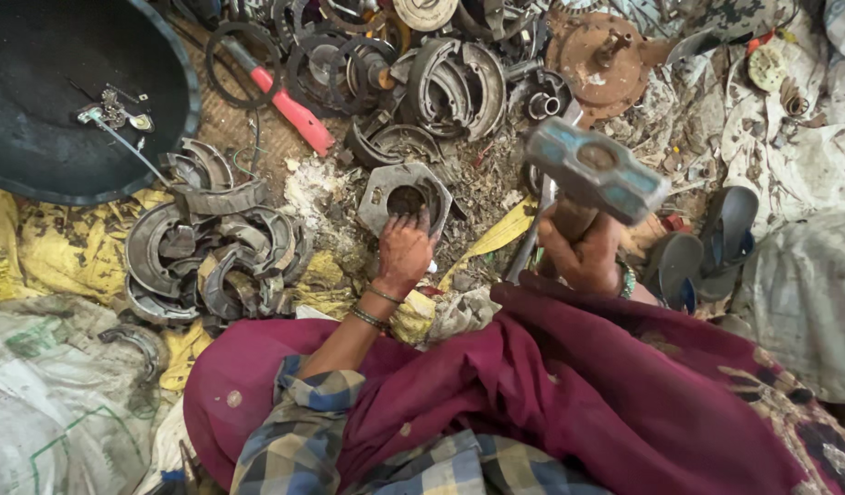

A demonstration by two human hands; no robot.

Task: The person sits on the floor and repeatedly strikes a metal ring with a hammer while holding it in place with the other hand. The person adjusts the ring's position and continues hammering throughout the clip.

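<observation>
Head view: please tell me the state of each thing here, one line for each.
Sledgehammer: raised, gripped by the right hand.
Metal housing: flat on the ground, left hand fingers on its edge.
Brake shoes: piled loose at the left.
Red-handled tool: lying untouched.
Sandals: lying off at the right.

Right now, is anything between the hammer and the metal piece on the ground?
Nothing visible blocks it. The right hand holds the hammer raised, and the left hand steadies the metal piece at its near edge.
</observation>
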